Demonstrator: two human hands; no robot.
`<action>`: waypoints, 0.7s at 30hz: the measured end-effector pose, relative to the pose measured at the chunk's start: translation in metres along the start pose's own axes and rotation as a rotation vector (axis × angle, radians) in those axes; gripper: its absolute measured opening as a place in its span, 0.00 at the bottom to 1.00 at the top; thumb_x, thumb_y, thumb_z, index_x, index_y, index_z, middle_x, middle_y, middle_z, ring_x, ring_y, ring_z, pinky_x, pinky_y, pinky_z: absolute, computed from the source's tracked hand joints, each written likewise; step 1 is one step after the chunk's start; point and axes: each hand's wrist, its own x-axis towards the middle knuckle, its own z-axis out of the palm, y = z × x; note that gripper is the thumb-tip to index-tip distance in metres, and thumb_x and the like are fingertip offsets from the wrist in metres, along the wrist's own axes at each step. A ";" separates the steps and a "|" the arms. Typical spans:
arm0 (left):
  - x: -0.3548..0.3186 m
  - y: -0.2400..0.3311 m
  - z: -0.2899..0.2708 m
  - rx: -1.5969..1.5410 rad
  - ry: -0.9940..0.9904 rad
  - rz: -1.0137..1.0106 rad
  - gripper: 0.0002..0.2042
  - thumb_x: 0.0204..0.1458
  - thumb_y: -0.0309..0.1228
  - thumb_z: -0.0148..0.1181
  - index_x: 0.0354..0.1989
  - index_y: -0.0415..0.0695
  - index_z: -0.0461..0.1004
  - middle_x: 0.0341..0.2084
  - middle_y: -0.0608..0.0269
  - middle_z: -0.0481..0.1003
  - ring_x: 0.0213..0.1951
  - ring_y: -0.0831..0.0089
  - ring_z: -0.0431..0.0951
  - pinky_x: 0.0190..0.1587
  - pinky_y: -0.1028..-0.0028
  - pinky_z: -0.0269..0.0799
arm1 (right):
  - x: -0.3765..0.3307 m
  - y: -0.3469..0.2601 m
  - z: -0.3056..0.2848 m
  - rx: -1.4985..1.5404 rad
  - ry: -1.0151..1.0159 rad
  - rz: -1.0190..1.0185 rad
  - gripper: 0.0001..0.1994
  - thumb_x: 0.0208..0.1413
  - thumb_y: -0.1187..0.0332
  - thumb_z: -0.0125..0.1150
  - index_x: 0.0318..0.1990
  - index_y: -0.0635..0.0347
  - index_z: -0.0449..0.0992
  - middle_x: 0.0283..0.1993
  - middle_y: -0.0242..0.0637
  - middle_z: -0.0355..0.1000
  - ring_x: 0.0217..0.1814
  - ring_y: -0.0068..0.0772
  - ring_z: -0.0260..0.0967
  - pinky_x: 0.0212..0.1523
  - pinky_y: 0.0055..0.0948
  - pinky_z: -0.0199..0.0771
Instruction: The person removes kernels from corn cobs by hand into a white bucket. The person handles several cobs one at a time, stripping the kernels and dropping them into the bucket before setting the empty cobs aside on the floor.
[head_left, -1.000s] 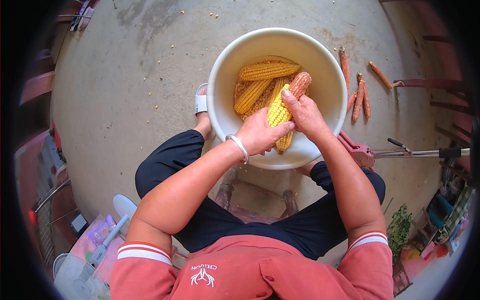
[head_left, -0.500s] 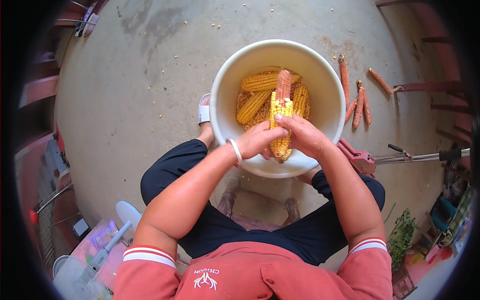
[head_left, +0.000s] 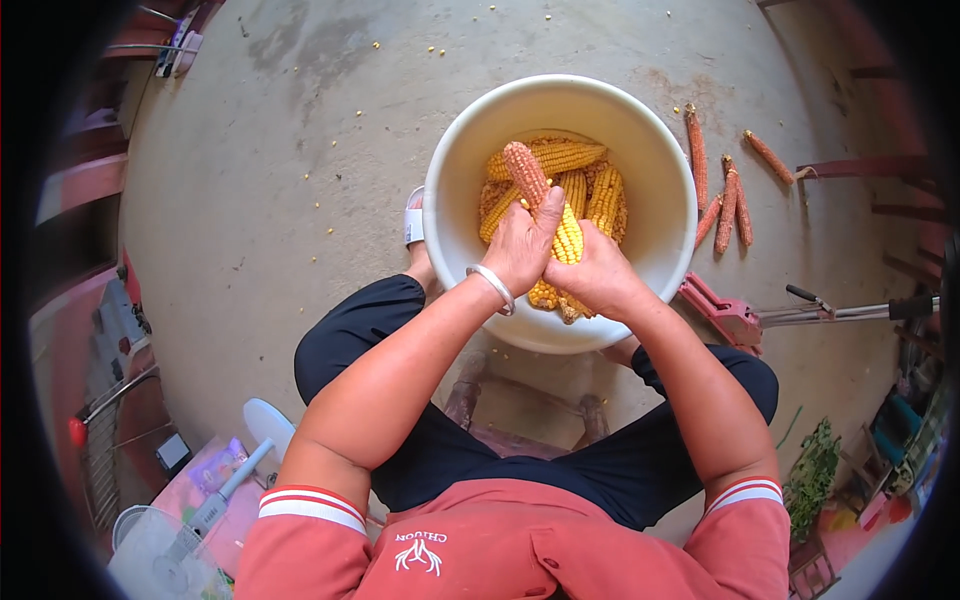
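Both my hands grip one ear of corn (head_left: 567,238) over a big white bucket (head_left: 455,230) between my legs. Its far end is a bare reddish cob; yellow kernels still cover the near part. My left hand (head_left: 522,243), with a silver bangle at the wrist, wraps round it near where the bare part starts. My right hand (head_left: 598,270) closes round the kernelled part, thumb along it. Palms hide some of the ear. Inside the bucket, several yellow ears (head_left: 560,156) lie on loose kernels (head_left: 622,222).
Several stripped cobs (head_left: 729,205) lie on the concrete floor right of the bucket. A pink metal stand with a rod (head_left: 735,318) is beside my right knee. Loose kernels (head_left: 431,49) dot the floor. At lower left are a light blue fan-like object (head_left: 268,422) and a pink surface.
The ear has tilted, its bare end swinging left. My left hand has moved up the ear, its thumb now pointing forward; my right hand stays around the near part.
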 end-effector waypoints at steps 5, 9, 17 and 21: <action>-0.004 -0.005 0.004 -0.022 0.040 0.107 0.37 0.62 0.58 0.34 0.39 0.27 0.71 0.32 0.27 0.72 0.41 0.36 0.73 0.46 0.55 0.67 | 0.007 0.030 -0.002 0.159 -0.109 -0.087 0.18 0.49 0.68 0.63 0.45 0.68 0.68 0.34 0.33 0.72 0.34 0.20 0.68 0.36 0.25 0.71; -0.003 -0.007 0.005 -0.111 0.121 0.243 0.31 0.64 0.54 0.34 0.39 0.34 0.74 0.30 0.36 0.75 0.38 0.42 0.75 0.43 0.57 0.68 | 0.007 0.026 -0.004 0.133 -0.102 -0.038 0.17 0.50 0.69 0.61 0.45 0.67 0.68 0.35 0.32 0.72 0.35 0.20 0.69 0.36 0.26 0.72; -0.006 0.011 -0.001 -0.032 -0.038 0.007 0.34 0.59 0.61 0.41 0.35 0.35 0.76 0.29 0.39 0.76 0.36 0.45 0.76 0.44 0.57 0.68 | -0.009 -0.005 0.004 -0.342 0.126 -0.027 0.25 0.43 0.63 0.65 0.43 0.70 0.63 0.37 0.56 0.72 0.41 0.54 0.73 0.43 0.44 0.72; -0.004 0.000 0.000 0.018 -0.017 0.049 0.37 0.60 0.60 0.35 0.28 0.32 0.75 0.26 0.30 0.73 0.37 0.36 0.73 0.44 0.53 0.66 | -0.008 0.007 0.004 -0.307 0.128 -0.067 0.24 0.43 0.63 0.65 0.42 0.70 0.62 0.37 0.59 0.71 0.42 0.60 0.71 0.44 0.47 0.71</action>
